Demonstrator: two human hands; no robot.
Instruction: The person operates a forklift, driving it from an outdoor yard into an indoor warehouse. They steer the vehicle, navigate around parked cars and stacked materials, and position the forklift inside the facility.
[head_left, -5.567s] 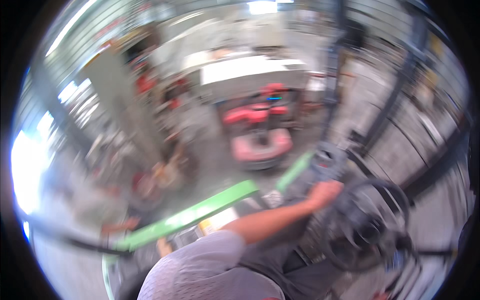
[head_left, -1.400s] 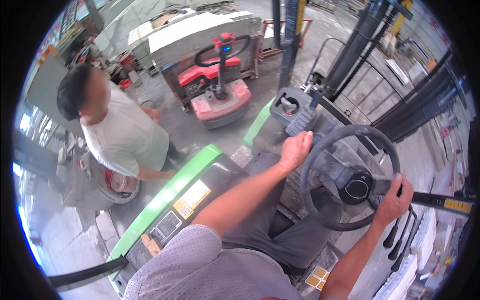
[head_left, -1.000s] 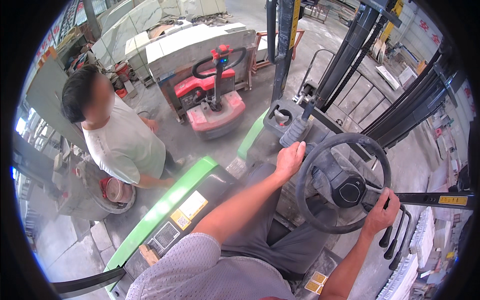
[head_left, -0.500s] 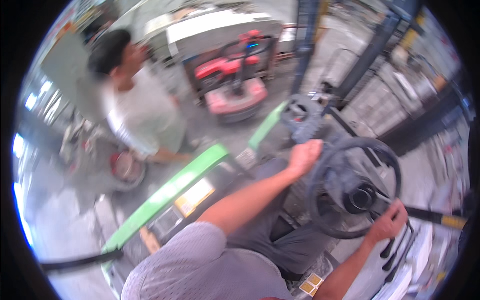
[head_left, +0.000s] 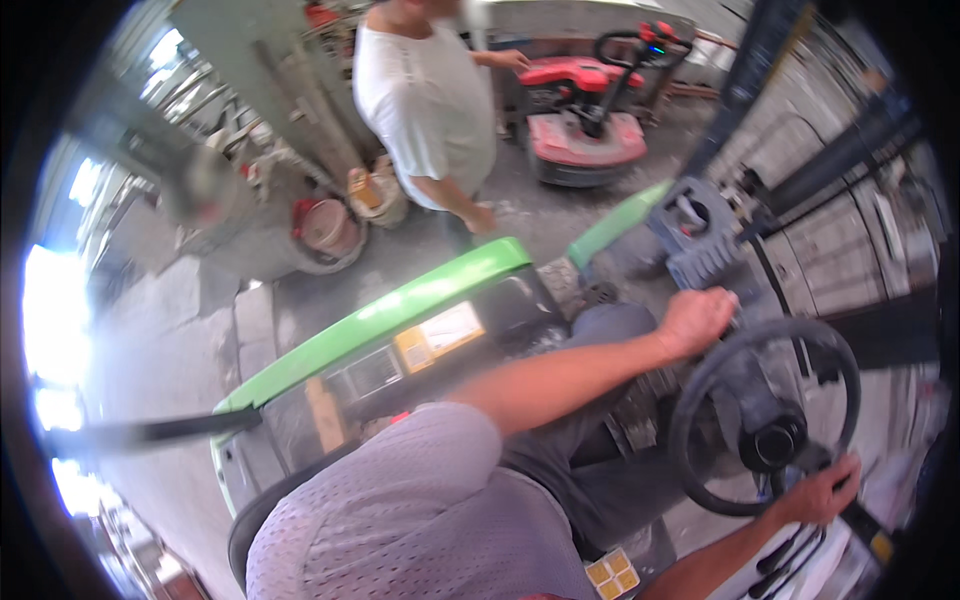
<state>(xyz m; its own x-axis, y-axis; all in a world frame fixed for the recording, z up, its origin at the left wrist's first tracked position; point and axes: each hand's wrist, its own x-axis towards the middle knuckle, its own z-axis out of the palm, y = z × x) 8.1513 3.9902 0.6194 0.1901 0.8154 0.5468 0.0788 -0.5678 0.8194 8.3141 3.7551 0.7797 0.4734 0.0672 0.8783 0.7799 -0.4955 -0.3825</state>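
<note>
I sit at the controls of a green-panelled industrial vehicle, with a black steering wheel [head_left: 684, 420] on the right. My left hand [head_left: 697, 322] is closed just left of the wheel's upper rim, beside the dark dashboard. A small pale tip shows at its fingers, but what they grip is hidden. At the lower right of the rim, my right hand [head_left: 822, 492] is closed with curled fingers on the wheel. Below it are several black-handled levers [head_left: 772, 570].
To the left runs a green side panel [head_left: 400, 308]. Beyond it a person in a white shirt [head_left: 425, 100] stands by a red pallet truck [head_left: 588, 135]. Buckets [head_left: 330, 228] stand on the floor [head_left: 150, 350]. Dark mast uprights [head_left: 745, 70] rise at the front right.
The view has swung, so the wheel and my hands sit further right and lower. The person now has an arm out toward the pallet truck. Both my hands keep their places at the controls.
</note>
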